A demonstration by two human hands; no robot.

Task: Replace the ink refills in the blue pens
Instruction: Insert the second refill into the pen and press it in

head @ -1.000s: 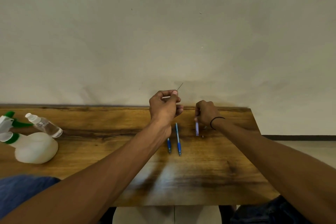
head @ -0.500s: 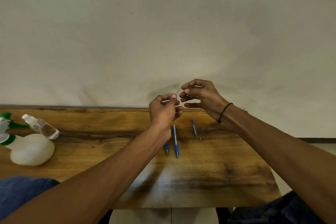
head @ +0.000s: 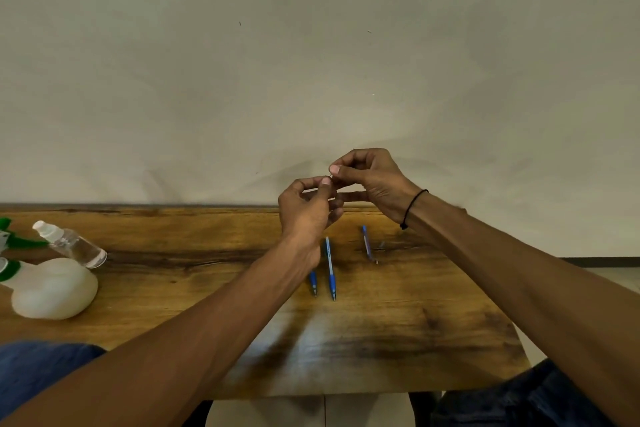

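Observation:
Both hands are raised above the far edge of the wooden table (head: pixel 398 350). My left hand (head: pixel 306 211) pinches a thin ink refill (head: pixel 317 189), mostly hidden by the fingers. My right hand (head: pixel 370 180) pinches the refill's tip end just beside the left thumb. On the table below lie a whole blue pen (head: pixel 330 267), a second blue pen (head: pixel 313 282) partly hidden under my left wrist, and a blue pen barrel (head: pixel 367 243) with a small grey part (head: pixel 381 245) beside it.
A white spray bottle with a green trigger (head: pixel 52 288) and a small clear pump bottle (head: pixel 71 243) lie at the table's left end. A plain wall stands directly behind the table. My blue-clad knees show under the near edge.
My right hand left the pen barrel on the table, rose and joined my left hand at the refill's tip. My left hand stayed raised with the refill.

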